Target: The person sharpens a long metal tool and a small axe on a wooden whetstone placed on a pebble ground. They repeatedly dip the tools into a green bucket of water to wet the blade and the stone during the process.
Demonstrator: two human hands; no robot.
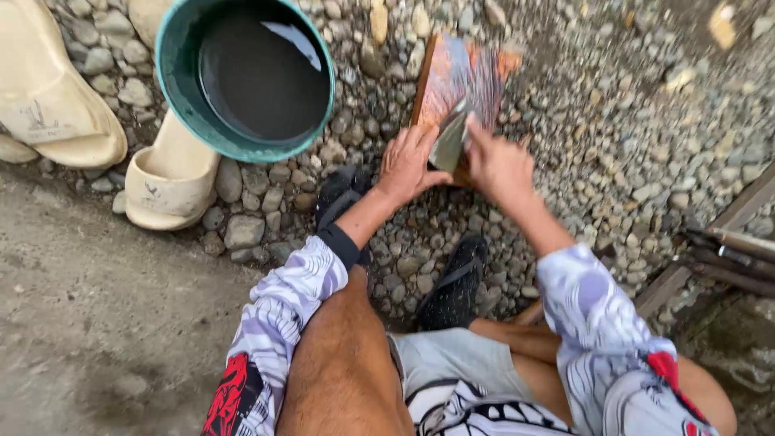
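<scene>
The ground is loose grey gravel [630,121] across the far and right of the scene, giving way on the near left to a flat, stained concrete slab [97,323]; the setting is outdoors, with no walls in view. A teal bucket [173,89] of dark water stands on the gravel at far left; 2 cream slip-on sandals lie beside it, 1 sandal [48,97] at the far left edge and the other sandal [165,182] just under the bucket's near rim. A reddish-brown block [460,77] rests on the gravel at far centre, its face wet and streaked; a grey blade [450,141] lies on its near end. The left hand [408,165] presses on the blade from the left, its fingers close together and laid flat; the right hand [496,165] grips the blade's other end from the right, fingers curled around it. 2 black flip-flops [456,282] sit on the stones near the person's bare knees; the patterned white and lilac sleeves [282,299] reach forward. At the right edge, dark metal tools [726,258] lie on a wooden plank [743,210], cut off by the frame; their kind cannot be told. The blade's handle is hidden under the right hand; the blade itself is blurred; the left sandal is cut off at the edge.
</scene>
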